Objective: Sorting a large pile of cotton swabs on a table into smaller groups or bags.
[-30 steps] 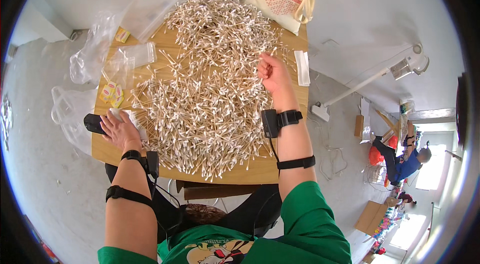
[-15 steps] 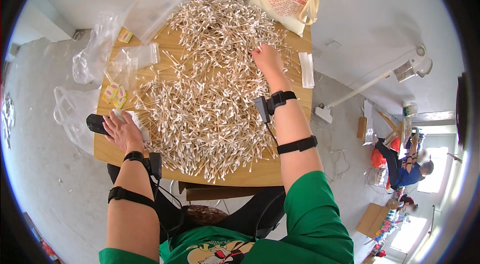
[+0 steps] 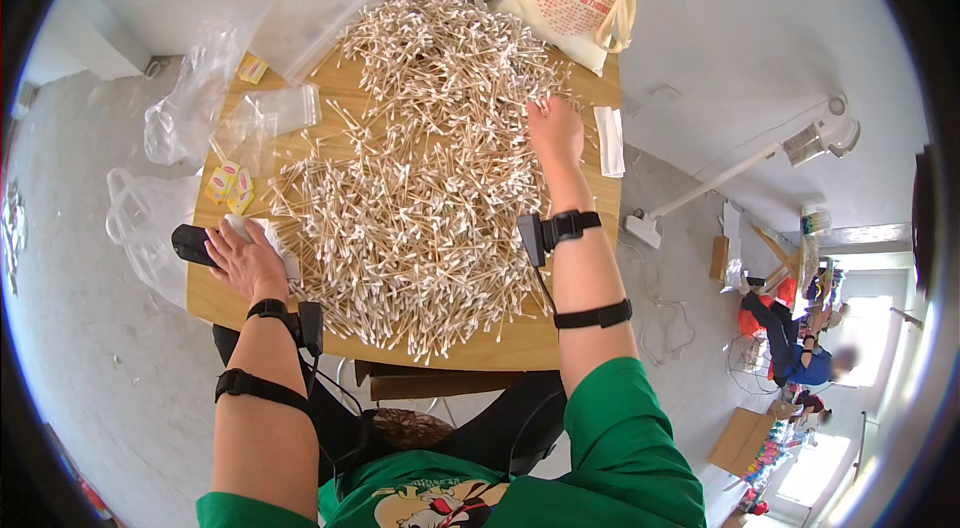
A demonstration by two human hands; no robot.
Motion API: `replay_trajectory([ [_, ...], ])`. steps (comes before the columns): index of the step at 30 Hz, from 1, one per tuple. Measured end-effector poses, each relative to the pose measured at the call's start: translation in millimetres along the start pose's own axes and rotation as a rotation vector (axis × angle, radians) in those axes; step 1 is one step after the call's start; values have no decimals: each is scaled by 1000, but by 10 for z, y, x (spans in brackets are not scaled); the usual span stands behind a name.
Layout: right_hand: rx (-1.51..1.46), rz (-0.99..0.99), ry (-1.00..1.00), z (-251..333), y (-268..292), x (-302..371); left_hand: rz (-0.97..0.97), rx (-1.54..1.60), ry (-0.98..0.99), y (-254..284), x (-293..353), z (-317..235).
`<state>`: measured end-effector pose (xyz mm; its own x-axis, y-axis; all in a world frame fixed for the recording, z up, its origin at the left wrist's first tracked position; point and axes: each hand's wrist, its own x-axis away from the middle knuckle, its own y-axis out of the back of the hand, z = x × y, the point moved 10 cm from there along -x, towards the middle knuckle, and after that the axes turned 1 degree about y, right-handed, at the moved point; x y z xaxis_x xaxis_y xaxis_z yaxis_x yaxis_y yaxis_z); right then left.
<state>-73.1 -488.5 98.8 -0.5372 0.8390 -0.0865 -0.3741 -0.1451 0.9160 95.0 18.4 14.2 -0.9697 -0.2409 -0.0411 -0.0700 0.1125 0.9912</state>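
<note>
And now the right hand (image 3: 557, 131) is shifting slightly rightward along the edge of the cotton swabs (image 3: 415, 228), fingers curling under; I'm not able to tell how tightly they're closing or whether they're pinching any. The left hand (image 3: 247, 260) is staying put, spreading open over white paper (image 3: 279, 244), so the right is doing all the moving. Counting up: swabs are lying past counting between and beyond the hands on one worktop (image 3: 522, 343); one white strip (image 3: 609, 143) is lying just right of the right hand; one cloth bag (image 3: 555, 3) is slumping beyond it.
</note>
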Motion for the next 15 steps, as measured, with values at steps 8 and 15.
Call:
replay_trajectory([
  [8,-1536,608,-252,-22,-30,1219,31,12,6,-34,25,-36],
  [15,-1223,1819,-233,411,-737,4245,23,15,-31,-44,33,-57],
])
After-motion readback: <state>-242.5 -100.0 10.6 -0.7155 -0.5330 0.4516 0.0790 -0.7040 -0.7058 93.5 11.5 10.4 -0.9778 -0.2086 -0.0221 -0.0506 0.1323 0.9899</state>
